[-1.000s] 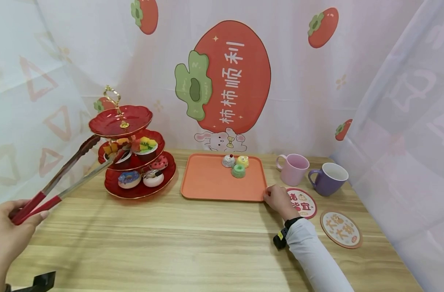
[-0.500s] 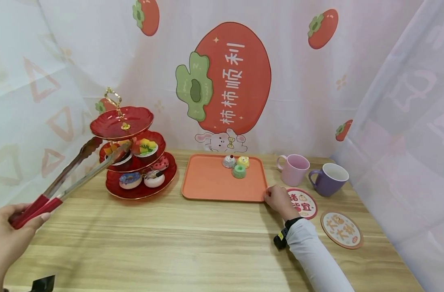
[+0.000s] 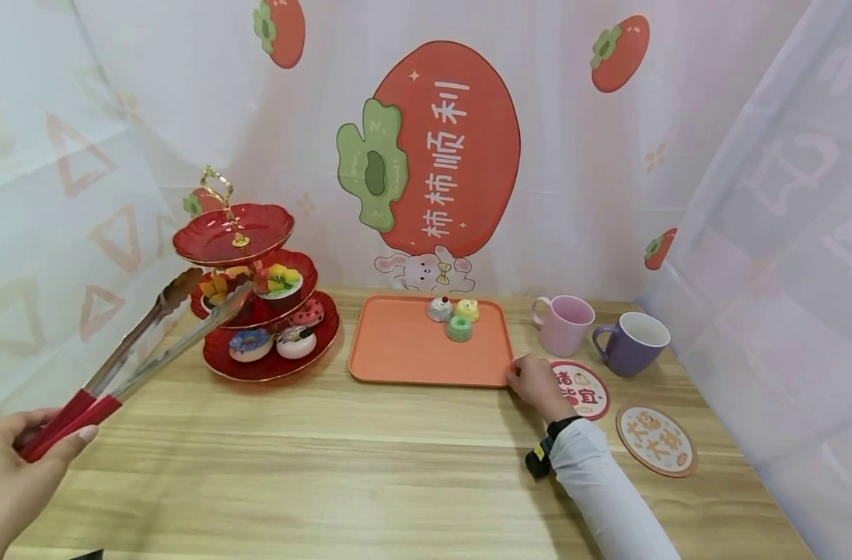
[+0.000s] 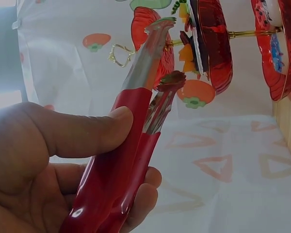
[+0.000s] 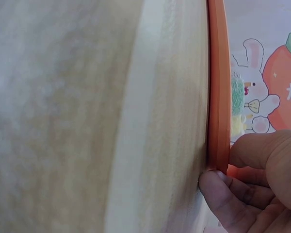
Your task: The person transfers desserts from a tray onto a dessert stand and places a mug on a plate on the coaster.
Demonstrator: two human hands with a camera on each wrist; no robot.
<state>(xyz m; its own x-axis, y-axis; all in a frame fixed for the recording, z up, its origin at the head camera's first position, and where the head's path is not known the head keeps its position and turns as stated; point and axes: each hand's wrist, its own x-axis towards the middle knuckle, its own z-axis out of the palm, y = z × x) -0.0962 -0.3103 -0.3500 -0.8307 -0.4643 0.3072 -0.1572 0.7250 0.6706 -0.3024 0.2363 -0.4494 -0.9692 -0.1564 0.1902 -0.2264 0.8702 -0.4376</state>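
Note:
My left hand (image 3: 22,476) holds a pair of tongs (image 3: 83,420) by the red handles, thumb on one side and fingers on the other. The metal tips are apart with nothing between them, before the middle tier of a red three-tier stand (image 3: 223,233). Fruit-topped cups (image 3: 281,281) fill that tier, one partly hidden by the tongs. Doughnuts (image 3: 249,344) lie on the bottom tier. My right hand (image 3: 535,387) pinches the near right corner of an orange tray (image 3: 398,350); the right wrist view shows thumb and fingers around its rim (image 5: 218,97). Several small cakes (image 3: 459,328) sit at the tray's back right.
Right of the tray stand a pink mug (image 3: 564,327) and a purple mug (image 3: 630,346). Two round coasters lie before them, one red-rimmed (image 3: 583,389) beside my right hand, one brown-rimmed (image 3: 655,441). Printed cloth (image 3: 559,179) surrounds the wooden table (image 3: 328,467) at the back and sides.
My left hand has sunk a little, and the tongs' tips have shifted slightly right in front of the stand. My right hand and the tray stay in place.

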